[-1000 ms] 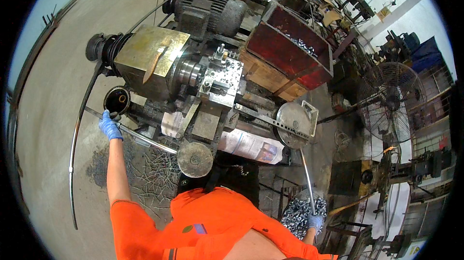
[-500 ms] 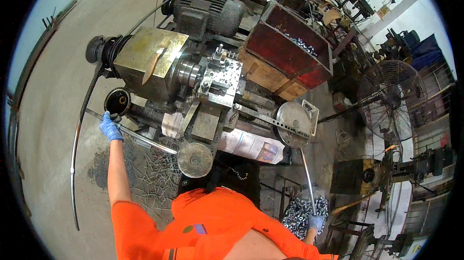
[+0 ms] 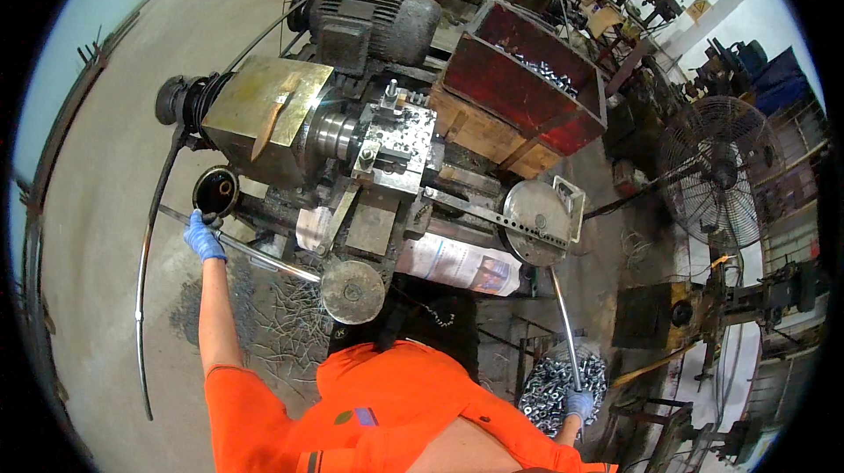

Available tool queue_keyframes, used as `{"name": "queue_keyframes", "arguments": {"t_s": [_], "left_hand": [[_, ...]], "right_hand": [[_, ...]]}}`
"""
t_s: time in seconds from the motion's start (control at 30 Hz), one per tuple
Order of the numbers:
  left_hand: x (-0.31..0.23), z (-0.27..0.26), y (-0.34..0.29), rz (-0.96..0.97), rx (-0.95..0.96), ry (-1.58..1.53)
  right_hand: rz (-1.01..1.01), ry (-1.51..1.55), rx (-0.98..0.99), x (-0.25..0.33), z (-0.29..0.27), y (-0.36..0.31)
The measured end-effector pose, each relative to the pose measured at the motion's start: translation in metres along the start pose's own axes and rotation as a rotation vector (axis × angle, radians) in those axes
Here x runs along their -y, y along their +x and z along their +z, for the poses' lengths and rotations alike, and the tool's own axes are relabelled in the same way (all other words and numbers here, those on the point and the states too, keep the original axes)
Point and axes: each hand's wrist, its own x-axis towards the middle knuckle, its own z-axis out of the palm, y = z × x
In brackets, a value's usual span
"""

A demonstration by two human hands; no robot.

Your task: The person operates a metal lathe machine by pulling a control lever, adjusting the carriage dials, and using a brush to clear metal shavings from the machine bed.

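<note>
The gloved left hand has its fingers curled around a metal bar, just below a dark round cup; the bar's long axis slants from upper left to lower right, its lower end meeting a grey disc. Farther right, below a larger disc, a long steel lever runs steeply downward, leaning slightly rightward, to the gloved right hand, whose fingers grip its lower end over a pile of small metal parts.
</note>
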Motion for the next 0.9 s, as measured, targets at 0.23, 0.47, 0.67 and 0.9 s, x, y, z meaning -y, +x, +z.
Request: {"name": "queue_keyframes", "arguments": {"t_s": [0.23,0.47,0.67,0.9], "left_hand": [[0.006,-0.018,0.014,0.007,0.045,0.045],[-0.005,-0.001,0.001,0.018,-0.009,0.085],[-0.002,-0.007,-0.002,0.029,-0.011,0.062],[0.004,-0.002,-0.006,-0.001,0.06,0.092]], "right_hand": [[-0.229,0.176,-0.136,0.066,-0.038,-0.031],[-0.519,-0.051,-0.287,0.156,-0.044,-0.004],[-0.535,-0.104,-0.279,0.179,-0.059,0.08],[-0.324,-0.073,-0.291,0.288,-0.096,0.14]]}}
